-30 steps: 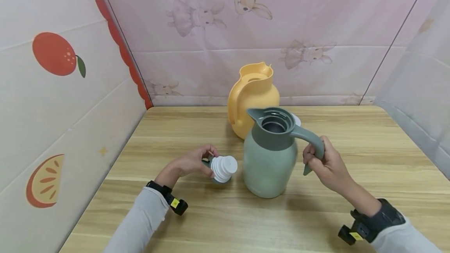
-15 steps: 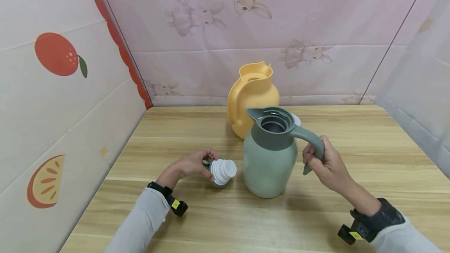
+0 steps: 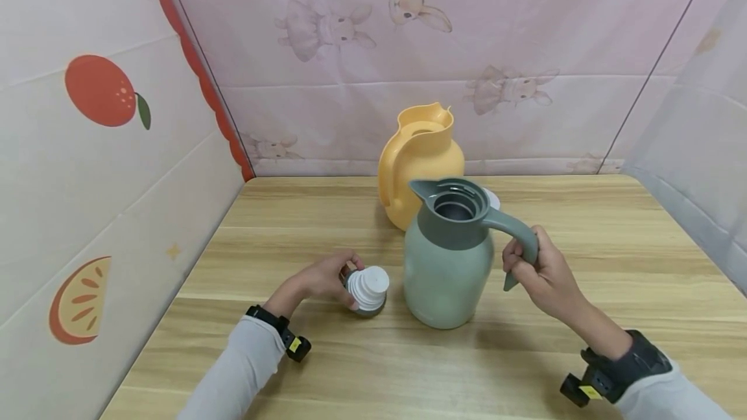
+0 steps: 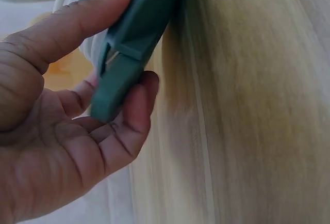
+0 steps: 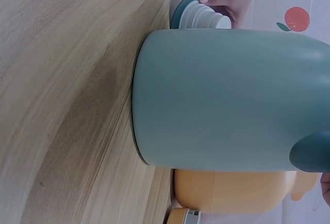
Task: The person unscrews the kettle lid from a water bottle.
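A grey-green thermos jug stands open-topped on the wooden table; its body fills the right wrist view. My right hand grips its handle. Left of the jug, my left hand holds the jug's lid, a green cap with a white ribbed stopper pointing up, its cap down at the table. In the left wrist view my fingers pinch the green cap by the wood. The lid also shows in the right wrist view.
A yellow jug stands just behind the green one, handle to the left; it also shows in the right wrist view. A small white object peeks out behind the green jug. Patterned walls close the table on the left, back and right.
My left hand has tipped the lid from lying sideways to stopper-up and lowered it to the table. The right hand and both jugs have stayed put.
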